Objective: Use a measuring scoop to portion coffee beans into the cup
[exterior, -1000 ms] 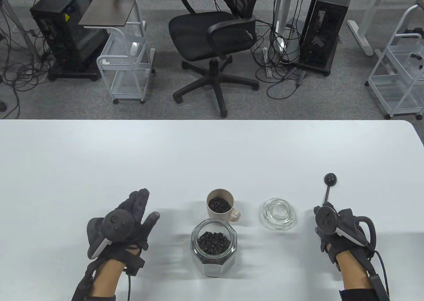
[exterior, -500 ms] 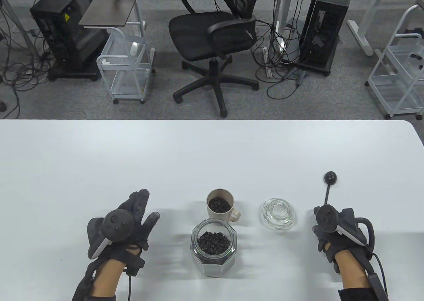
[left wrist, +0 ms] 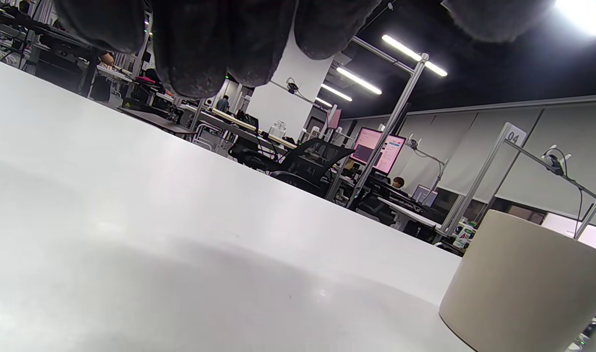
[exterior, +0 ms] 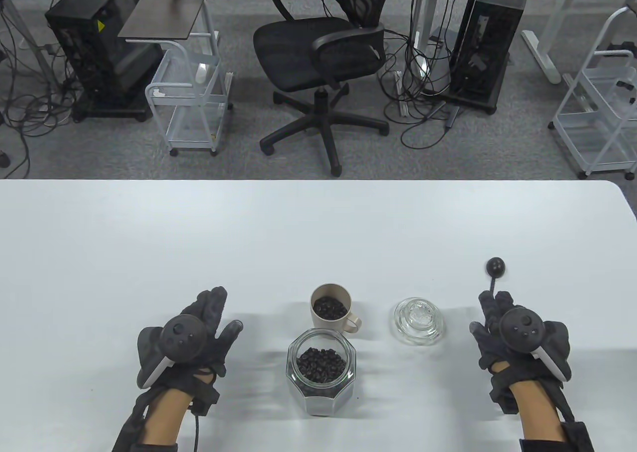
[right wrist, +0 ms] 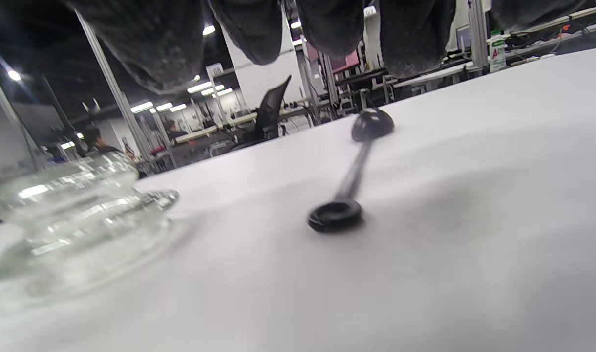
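White table (exterior: 318,223) with office chair (exterior: 323,49) beyond, beige cup (exterior: 330,312) of beans at near centre, open bean jar (exterior: 321,367) just nearer, glass lid (exterior: 419,320) to the right, black scoop (right wrist: 351,171) lying further right, right hand (exterior: 517,337) spread above its handle, left hand (exterior: 194,332) spread flat at the left, both holding nothing

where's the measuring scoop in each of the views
Table view: the measuring scoop lies on the table at right, its bowl beyond the right hand, which hides most of its handle.
Left wrist view: not in it; only the cup shows.
Right wrist view: at centre, lying flat, ring end near, bowl far.
Shared landmark: the glass lid, left of the scoop in both the table and right wrist views.
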Demonstrator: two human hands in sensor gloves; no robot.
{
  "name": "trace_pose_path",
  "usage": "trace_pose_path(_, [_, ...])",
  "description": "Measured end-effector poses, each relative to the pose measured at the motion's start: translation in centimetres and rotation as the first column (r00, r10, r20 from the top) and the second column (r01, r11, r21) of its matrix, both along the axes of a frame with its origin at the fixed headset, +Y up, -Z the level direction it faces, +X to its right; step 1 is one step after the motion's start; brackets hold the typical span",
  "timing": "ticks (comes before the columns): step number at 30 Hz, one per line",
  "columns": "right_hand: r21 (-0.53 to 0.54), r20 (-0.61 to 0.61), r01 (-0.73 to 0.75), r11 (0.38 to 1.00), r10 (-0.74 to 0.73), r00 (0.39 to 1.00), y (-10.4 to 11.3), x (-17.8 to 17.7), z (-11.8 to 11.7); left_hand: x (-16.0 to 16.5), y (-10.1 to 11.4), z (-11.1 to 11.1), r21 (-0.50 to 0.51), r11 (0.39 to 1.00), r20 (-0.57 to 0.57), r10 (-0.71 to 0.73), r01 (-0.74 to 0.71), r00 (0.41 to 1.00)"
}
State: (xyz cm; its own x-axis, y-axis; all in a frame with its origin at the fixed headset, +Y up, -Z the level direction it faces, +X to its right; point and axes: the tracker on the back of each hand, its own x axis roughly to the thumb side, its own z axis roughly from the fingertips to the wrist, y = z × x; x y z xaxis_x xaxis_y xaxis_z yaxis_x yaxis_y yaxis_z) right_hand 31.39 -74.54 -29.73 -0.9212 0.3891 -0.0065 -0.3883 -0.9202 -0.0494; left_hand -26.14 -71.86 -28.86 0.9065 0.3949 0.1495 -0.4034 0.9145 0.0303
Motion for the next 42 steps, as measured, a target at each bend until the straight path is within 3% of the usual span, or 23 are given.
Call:
trace_pose_path(4, [0.059, -0.041, 0.091, 0.994, -0.089, 0.995, 1.6, -1.2, 0.5, -0.1, 0.0, -0.1, -0.002, 1.0, -0.003, 0.001, -0.001, 1.0])
trace_pose_path(8, [0.139, -0.091, 0.058, 0.989, -0.045, 0.995, 4.1, -3.5, 0.6, -0.1, 0.0, -0.2, -0.008, 1.0, -0.004, 0.004, -0.004, 1.0])
trace_pose_path(17, [0.137, -0.17, 0.021, 0.99, 0.002, 0.985, 6.0, -8.8, -1.5, -0.3, 0.0, -0.2, -0.015, 1.0, -0.006, 0.006, -0.007, 1.0])
trace_pose_path(24, [0.154, -0.21, -0.035, 0.987, 0.068, 0.975, 3.2, -10.7, -2.4, -0.3, -0.1, -0.2, -0.021, 1.0, -0.009, 0.002, -0.003, 1.0])
trace_pose_path(33, [-0.029, -0.242, -0.162, 0.986, 0.15, 0.959, -0.5, -11.3, -2.7, -0.2, -0.2, -0.2, -0.023, 1.0, -0.011, -0.002, 0.002, 1.0])
trace_pose_path(42, [-0.015, -0.259, -0.232, 0.973, 0.22, 0.941, -1.3, -11.7, -2.5, -0.1, -0.2, -0.2, -0.017, 1.0, -0.003, -0.001, 0.001, 1.0])
